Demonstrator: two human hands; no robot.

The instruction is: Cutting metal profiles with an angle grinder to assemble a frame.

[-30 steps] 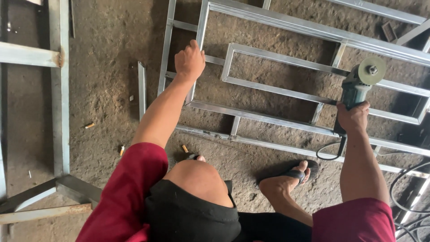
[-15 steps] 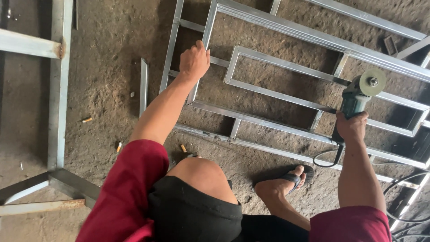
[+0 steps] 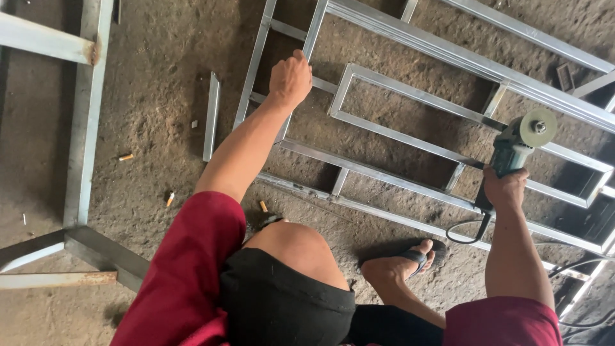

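Metal frame [image 3: 410,138] of welded square tubing lies flat on the dirt floor [image 3: 154,115] directly ahead of the crouching person, and both hands work at it from opposite ends.

Nearest the camera are the person's red sleeves, a bare knee and a foot in a dark sandal [image 3: 410,259], planted just short of the frame's near rail; the squat appears to keep the body low and close so that both arms can reach over the tubing. A black cable [image 3: 467,234] loops on the ground beside the sandal and runs up to the tool.

The right hand [image 3: 505,189] is wrapped closed around the body of a green angle grinder [image 3: 516,144], whose disc end points away from the person and sits over one of the frame's inner bars, at or just above it; contact cannot be told. The grip low on the tool's body probably gives control of the head.

Farther out, the left hand [image 3: 290,80] is curled onto an upright bar at the frame's left side, fingers closed on or pressing the tube, seemingly to steady the frame. The two hands are well apart.

A loose short bar [image 3: 211,115] lies just left of the frame, with small butts scattered near it. Another heavier steel frame [image 3: 86,128] lies at far left.
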